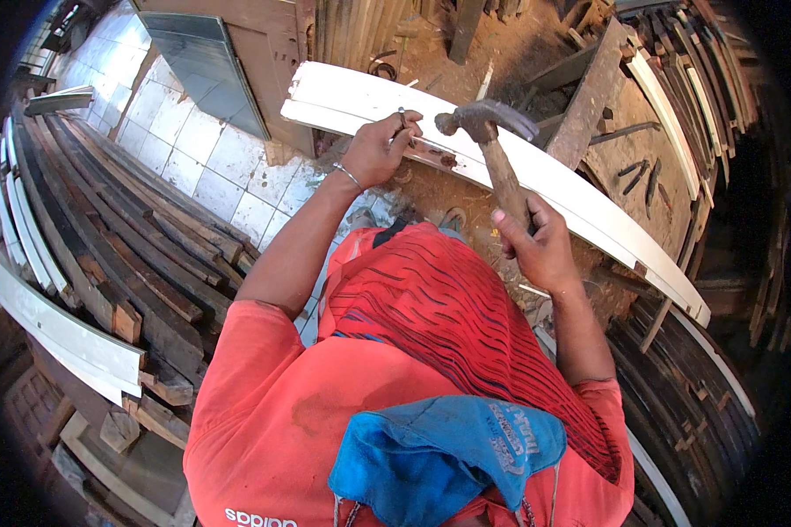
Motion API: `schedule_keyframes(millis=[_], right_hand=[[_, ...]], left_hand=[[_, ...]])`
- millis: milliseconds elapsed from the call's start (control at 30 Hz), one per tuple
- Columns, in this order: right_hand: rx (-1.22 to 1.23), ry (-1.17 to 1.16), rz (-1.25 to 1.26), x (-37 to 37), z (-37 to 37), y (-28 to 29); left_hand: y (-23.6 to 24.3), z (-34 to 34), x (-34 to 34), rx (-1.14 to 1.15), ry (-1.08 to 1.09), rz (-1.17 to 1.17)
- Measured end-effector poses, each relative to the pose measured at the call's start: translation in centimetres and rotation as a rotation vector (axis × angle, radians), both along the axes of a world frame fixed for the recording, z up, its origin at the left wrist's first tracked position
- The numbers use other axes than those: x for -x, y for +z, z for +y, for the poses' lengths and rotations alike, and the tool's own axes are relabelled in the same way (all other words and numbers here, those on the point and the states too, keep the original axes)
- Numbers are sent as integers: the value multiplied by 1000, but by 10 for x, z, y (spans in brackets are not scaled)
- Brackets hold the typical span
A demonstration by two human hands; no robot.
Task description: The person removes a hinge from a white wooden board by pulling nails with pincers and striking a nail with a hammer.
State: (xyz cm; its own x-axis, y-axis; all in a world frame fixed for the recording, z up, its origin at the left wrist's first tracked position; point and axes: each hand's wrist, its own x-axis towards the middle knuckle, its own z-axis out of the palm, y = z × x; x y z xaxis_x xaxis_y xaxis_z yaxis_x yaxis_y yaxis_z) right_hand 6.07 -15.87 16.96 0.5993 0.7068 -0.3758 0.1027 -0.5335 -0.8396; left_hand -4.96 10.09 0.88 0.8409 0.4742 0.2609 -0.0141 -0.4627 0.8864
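Observation:
A long white-painted wooden board (571, 198) lies across in front of me, from upper left to lower right. My left hand (378, 151) is at its near edge, fingers pinched around a small, thin dark piece (402, 116); its kind is too small to tell. Just right of those fingers, a bare brown recess (434, 156) shows in the board's edge. My right hand (540, 244) is wrapped around the wooden handle of a claw hammer (504, 171). The hammer's head is over the board, a short way right of my left hand.
Stacked dark timber strips (123, 220) fill the left side, with more timber (677, 395) at lower right. A framed glass panel (204, 66) leans beyond the board's left end. Dark hand tools (652, 182) lie on a wooden surface at right. White tiles (198, 145) cover the floor at left.

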Motion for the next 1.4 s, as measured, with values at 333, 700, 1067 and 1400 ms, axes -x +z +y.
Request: schedule_keyframes(millis=[333, 700, 1067, 1400], right_hand=[[-122, 303, -554, -11, 53, 48], [-249, 249, -398, -8, 79, 111], [-276, 198, -275, -6, 99, 141], [238, 379, -387, -21, 89, 121]], left_hand=[[15, -3, -6, 0, -71, 7], [16, -2, 2, 19, -64, 86], [9, 1, 5, 17, -42, 37], [-4, 0, 2, -108, -17, -56]])
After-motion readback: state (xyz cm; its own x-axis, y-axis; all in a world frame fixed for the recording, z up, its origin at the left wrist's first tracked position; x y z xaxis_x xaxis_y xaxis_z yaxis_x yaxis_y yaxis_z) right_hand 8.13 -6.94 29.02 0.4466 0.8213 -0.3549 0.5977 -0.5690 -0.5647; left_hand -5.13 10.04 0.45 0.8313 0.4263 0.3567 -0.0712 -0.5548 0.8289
